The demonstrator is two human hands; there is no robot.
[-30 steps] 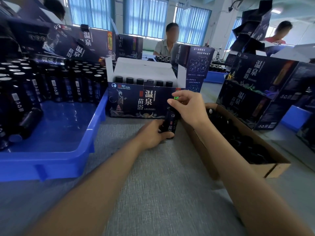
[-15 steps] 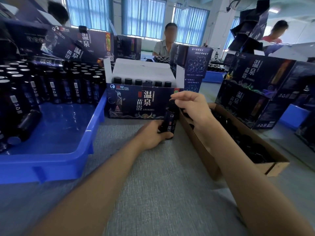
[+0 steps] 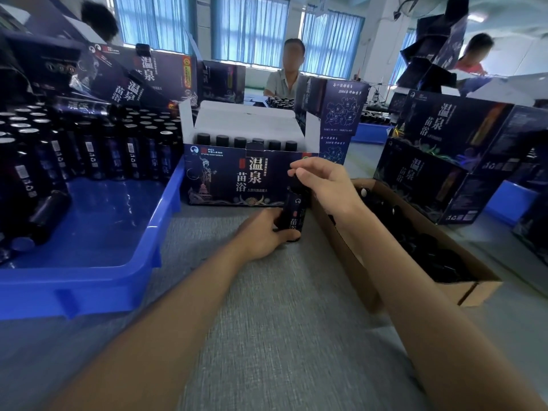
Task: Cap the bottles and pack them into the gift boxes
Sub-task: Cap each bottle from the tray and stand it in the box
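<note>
- I am gripping the lower half of a dark bottle [image 3: 294, 213] with my left hand [image 3: 261, 237]. My fingers are wrapping round it and it is standing upright on the grey desk [image 3: 267, 336].
- My right hand [image 3: 324, 185] is curling over the top of that same bottle from above, with thumb and fingertips pinching it. They are covering the top, so I cannot tell what is sitting under them.
- Just beyond both hands an open gift box [image 3: 237, 179] is standing with its white flaps up. The bottle I am holding is right in front of its near wall.
- A row of capped bottles [image 3: 240, 141] is showing above that wall.
- To the right of my right hand a brown carton [image 3: 353, 262] is lying on the desk, holding loose black caps [image 3: 430, 250]. My right wrist is passing over its left wall.
- To the left of my left hand a blue tray [image 3: 89, 280] is sitting on the desk. Many silver-topped bottles [image 3: 89, 155] are standing along its far side, and one fallen bottle [image 3: 49, 213] is lying on its side nearer me.
- Farther right, past the carton, closed boxes [image 3: 439, 149] are standing stacked.
- Beyond the open gift box a seated person [image 3: 286, 78] is facing me.
</note>
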